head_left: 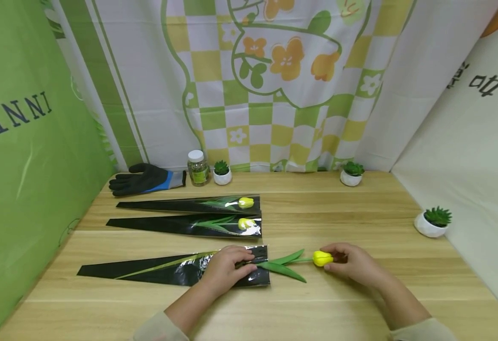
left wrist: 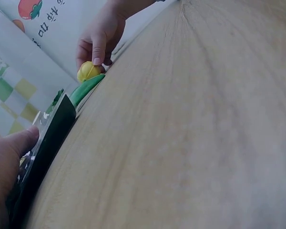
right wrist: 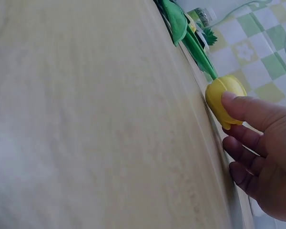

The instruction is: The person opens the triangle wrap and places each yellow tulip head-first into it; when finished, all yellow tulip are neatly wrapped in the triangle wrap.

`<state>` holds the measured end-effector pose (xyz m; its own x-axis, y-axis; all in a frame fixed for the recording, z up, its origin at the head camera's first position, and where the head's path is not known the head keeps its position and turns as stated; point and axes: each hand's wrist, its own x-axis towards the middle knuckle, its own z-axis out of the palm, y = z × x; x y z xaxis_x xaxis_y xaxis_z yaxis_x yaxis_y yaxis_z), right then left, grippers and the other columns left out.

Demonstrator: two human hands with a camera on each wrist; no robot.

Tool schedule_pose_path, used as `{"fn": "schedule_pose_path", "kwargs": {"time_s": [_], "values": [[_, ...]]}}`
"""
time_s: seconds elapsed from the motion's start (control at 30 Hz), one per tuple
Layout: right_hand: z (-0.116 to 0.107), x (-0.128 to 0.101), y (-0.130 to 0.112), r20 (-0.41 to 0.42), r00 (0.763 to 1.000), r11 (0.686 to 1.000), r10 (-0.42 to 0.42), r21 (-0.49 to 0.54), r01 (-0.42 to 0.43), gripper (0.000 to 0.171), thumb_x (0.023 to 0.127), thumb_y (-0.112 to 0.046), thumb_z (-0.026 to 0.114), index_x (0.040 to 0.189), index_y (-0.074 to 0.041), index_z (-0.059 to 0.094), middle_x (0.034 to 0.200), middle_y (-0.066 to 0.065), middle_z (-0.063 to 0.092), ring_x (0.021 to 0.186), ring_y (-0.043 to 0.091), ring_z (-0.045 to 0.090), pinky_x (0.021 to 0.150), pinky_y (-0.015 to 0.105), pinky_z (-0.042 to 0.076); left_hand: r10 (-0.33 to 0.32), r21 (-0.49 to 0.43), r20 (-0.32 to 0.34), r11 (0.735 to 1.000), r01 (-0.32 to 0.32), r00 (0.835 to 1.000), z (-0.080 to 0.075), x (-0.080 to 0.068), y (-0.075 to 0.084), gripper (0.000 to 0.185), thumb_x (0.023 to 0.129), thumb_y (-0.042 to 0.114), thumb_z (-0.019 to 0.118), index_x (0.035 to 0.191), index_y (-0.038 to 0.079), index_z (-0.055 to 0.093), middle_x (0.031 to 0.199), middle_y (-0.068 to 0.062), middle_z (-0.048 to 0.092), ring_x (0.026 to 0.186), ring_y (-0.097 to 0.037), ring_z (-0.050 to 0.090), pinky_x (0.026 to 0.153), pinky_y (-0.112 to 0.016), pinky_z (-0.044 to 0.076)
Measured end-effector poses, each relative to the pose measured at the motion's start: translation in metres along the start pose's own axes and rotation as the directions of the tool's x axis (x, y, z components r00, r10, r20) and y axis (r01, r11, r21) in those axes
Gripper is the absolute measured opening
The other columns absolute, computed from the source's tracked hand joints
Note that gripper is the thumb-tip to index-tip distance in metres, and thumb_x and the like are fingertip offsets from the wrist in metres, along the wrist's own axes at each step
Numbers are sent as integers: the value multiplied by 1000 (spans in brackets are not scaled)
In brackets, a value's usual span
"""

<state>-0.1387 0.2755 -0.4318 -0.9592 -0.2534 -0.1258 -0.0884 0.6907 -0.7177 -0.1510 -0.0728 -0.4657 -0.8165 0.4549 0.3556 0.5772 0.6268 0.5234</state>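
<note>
So I'm mid-way through sleeving tulip number three. My left hand is pressing down flat on the wide open end of the black sleeve, which lies on the desk — fingers pretty much straight, just pinning it, not curled round anything. My right hand has a pinch grip on the yellow tulip by its head, thumb and fingertips on the bud. The stem already runs down inside the sleeve, but the green leaves and the bud are poking out past the mouth.

Two finished ones lie just behind, buds tucked inside, so that's my reference.

Next bit, as I see it: push the bud along toward the mouth while keeping the sleeve pinned, and mind the leaves don't fold back or snag on the edge.
</note>
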Motion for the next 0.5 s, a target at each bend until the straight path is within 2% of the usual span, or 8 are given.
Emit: {"fn": "schedule_pose_path", "kwargs": {"time_s": [0.37,0.5], "values": [[18,8,-21,-1,1000,998,-27,52,27,37,84,-27,78,117,-11,69,110,3,68,95,16,56,77,20,49,3,-2,-2,1000,-3,1000,0,-1,1,25,87,32,73,105,15,77,112,-1,74,108,-18,67,96,-38,54],[28,13,-30,-10,999,998,-42,40,42,35,84,-26,78,115,-12,70,111,2,68,95,14,57,78,20,50,-3,1,4,1000,3,1000,-1,0,1,26,87,32,73,106,15,76,113,0,74,108,-18,66,97,-38,53]]}}
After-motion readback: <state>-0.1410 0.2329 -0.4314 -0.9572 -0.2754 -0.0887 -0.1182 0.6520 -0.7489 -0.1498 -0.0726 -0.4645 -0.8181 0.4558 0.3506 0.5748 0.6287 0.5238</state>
